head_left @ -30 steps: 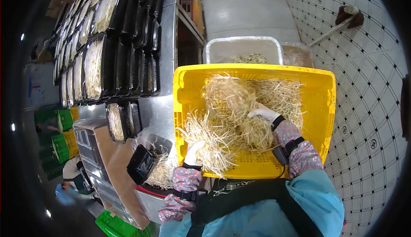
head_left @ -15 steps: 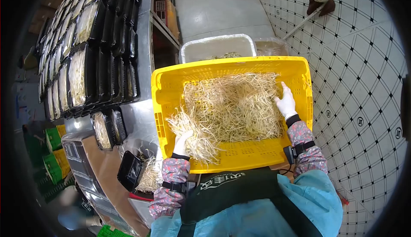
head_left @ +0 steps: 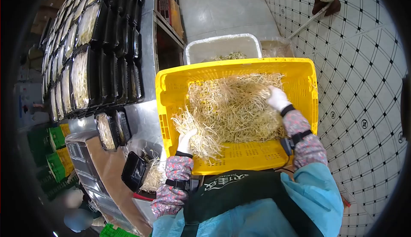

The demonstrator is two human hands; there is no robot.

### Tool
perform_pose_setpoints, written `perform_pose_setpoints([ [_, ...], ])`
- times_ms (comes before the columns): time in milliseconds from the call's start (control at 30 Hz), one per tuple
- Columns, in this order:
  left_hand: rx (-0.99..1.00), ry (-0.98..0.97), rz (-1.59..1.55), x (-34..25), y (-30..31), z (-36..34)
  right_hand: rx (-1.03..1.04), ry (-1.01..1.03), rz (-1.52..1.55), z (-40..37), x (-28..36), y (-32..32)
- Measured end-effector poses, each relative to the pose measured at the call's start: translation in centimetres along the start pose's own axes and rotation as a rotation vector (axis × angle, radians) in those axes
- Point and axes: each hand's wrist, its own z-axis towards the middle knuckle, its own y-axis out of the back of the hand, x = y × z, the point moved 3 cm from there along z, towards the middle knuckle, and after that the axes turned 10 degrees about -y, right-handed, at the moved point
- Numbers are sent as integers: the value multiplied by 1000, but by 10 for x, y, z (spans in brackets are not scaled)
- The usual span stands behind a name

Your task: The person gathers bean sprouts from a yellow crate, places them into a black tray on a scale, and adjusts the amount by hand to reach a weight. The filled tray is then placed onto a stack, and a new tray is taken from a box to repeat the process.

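A yellow crate [head_left: 235,165] in front of me holds a mass of pale bean sprouts [head_left: 233,113]. My left hand [head_left: 186,141], in a white glove, is closed around a bunch of bean sprouts [head_left: 199,136] at the crate's near left corner. On the right side of the crate, my right hand [head_left: 278,99], also white-gloved, grips bean sprouts at the top of the pile. Its fingertips are partly hidden among the strands.
Black trays [head_left: 81,76] packed with sprouts are stacked on the metal table at left. An open black tray [head_left: 133,170] leans beside loose sprouts [head_left: 153,177]. Behind the crate stands a white tub [head_left: 222,44]. Another person [head_left: 79,217] is at lower left.
My right hand has moved left from the crate's right wall into the sprouts, and its spread fingers have closed. My left hand keeps its bunch. The view has shifted slightly.
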Motion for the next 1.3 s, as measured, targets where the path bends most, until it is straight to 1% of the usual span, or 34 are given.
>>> perform_pose_setpoints([
  [33,16,-18,22,3,0,5,56,54,325,7,-29,3],
  [100,42,-40,85,9,3,14,254,146,892,-28,-14,53],
  [133,85,32,122,11,2,19,281,86,818,-26,-17,47],
  [167,89,47,139,23,7,31,304,28,748,-19,-23,36],
  [200,93,12,216,23,1,38,321,-22,674,-8,-26,26],
  [233,91,-24,289,23,-7,44,259,45,580,-6,-7,20],
  [267,96,0,251,23,-12,49,294,158,771,-9,9,18],
  [300,80,-4,275,24,-14,58,332,270,966,-21,41,23],
  [367,59,-6,336,28,-15,77,378,224,817,-18,72,1],
  [433,62,-131,404,24,-28,102,446,408,702,-11,105,-15],
  [467,62,-195,450,31,-25,120,296,447,564,5,104,-37],
  [533,29,-305,509,63,0,168,135,394,411,34,100,-64],
  [567,-104,-292,890,58,1,172,57,365,336,45,97,-76],
  [633,-167,-349,549,92,36,198,48,242,289,59,95,-95],
  [733,-290,-355,988,108,62,210,16,130,238,59,104,-118],
  [833,-425,-228,1058,118,46,213,-209,104,167,36,135,-149],
  [867,-298,-219,833,132,48,219,-88,32,259,32,145,-171],
  [900,-344,20,973,114,21,204,32,-42,349,29,156,-198],
  [967,-322,20,748,127,22,203,304,-81,619,22,158,-210],
  [1033,-173,-57,532,88,2,168,596,2,981,9,154,-164],
  [1067,-106,-86,271,76,-6,153,653,-31,961,0,157,-115],
  [1100,-75,-30,150,77,0,148,749,98,1023,20,138,-144],
  [1133,-91,2,194,79,6,142,612,94,943,28,122,-159],
  [1167,-99,15,232,76,6,146,465,108,858,39,113,-158],
  [1200,-138,-48,309,81,16,162,307,152,764,51,108,-142],
  [1267,-234,-140,472,122,64,194,24,205,573,54,97,-123],
  [1300,-291,-67,436,136,74,205,-42,152,482,52,95,-131],
])
